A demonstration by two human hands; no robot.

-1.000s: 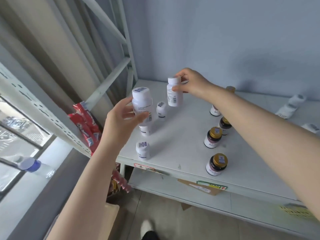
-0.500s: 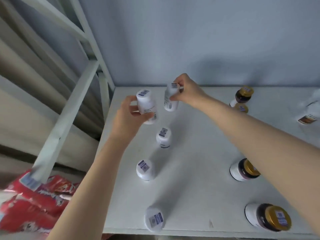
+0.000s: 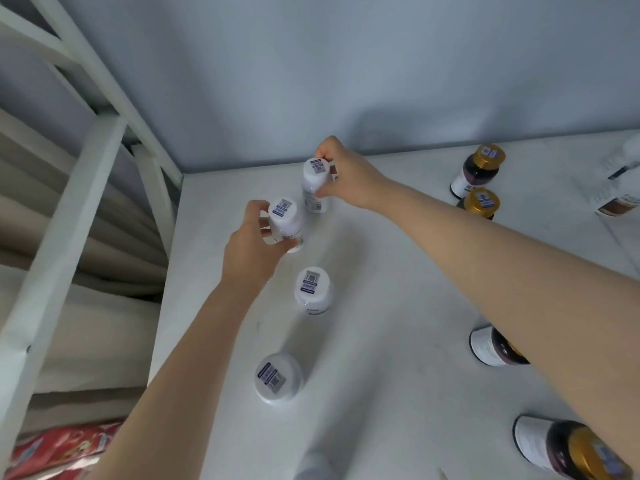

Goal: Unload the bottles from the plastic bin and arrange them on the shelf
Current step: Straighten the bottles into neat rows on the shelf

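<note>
My right hand (image 3: 349, 174) grips a white bottle (image 3: 314, 185) near its cap, at the back left of the white shelf (image 3: 398, 306); its base is at or just above the surface. My left hand (image 3: 254, 244) holds a second white bottle (image 3: 285, 220) just in front of it, low over the shelf. Two more white bottles (image 3: 313, 291) (image 3: 278, 377) stand in a line toward the front edge. The plastic bin is out of view.
Dark bottles with gold caps (image 3: 479, 169) (image 3: 481, 202) stand at the back right, and two more (image 3: 495, 346) (image 3: 568, 452) sit nearer the front right. The shelf's white metal frame (image 3: 104, 140) rises at left. A red packet (image 3: 59, 452) lies lower left.
Both hands have moved down and toward the back left of the shelf with their bottles. The camera has come closer and now looks more steeply down.
</note>
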